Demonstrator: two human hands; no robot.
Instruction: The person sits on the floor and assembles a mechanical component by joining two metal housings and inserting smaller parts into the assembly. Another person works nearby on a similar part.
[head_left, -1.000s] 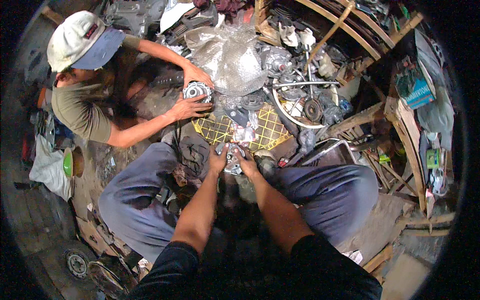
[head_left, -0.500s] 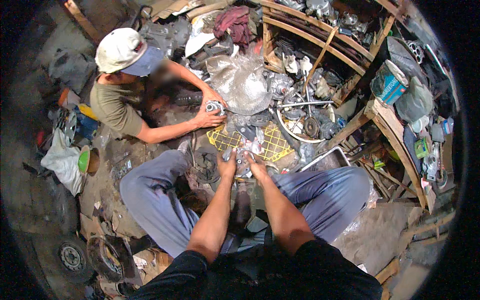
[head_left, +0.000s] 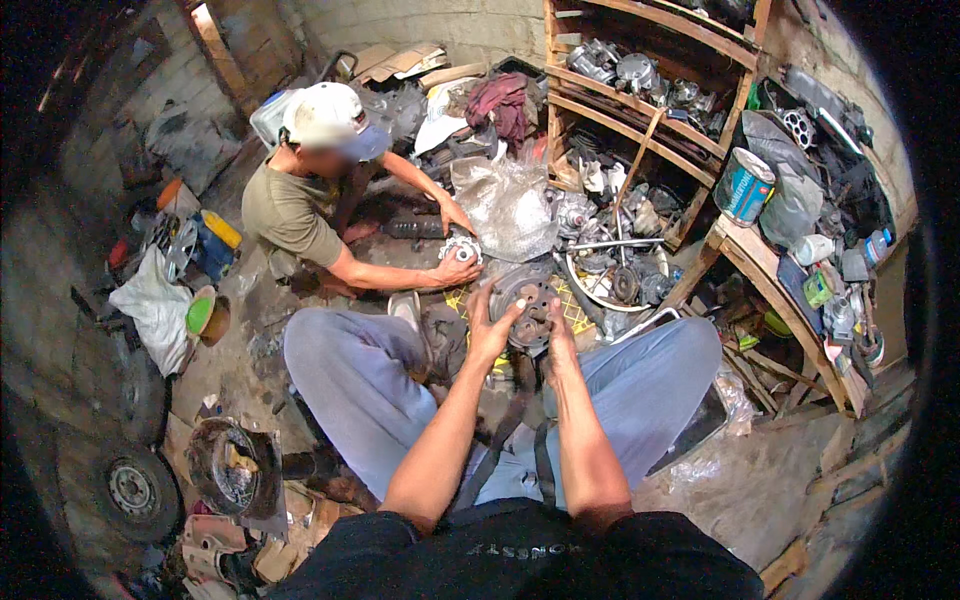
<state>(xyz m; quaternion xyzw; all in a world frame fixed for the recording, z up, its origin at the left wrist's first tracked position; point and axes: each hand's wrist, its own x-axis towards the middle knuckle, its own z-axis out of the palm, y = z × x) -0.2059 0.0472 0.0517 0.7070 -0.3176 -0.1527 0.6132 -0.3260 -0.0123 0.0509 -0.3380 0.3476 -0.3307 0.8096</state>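
Between my two hands I hold a round dark metal disc with several holes around its centre, in front of me between my bent knees. My left hand grips its left rim, thumb lying on the face. The right rim is held by my right hand, fingers pointing up along the edge. Beneath the disc, a yellow plastic grid shows partly. Across from me at the left, a person in a cap holds a toothed silver metal part in both hands.
Piled metal parts lie around a white ring to the right. A wooden shelf stands behind, and a wooden bench carries a paint can. At lower left are a wheel, a drum-shaped part and a green-lined bowl.
My hands have lifted the disc, which now stands more upright, its holed face showing larger. My view has tilted up. The person still holds the silver part.
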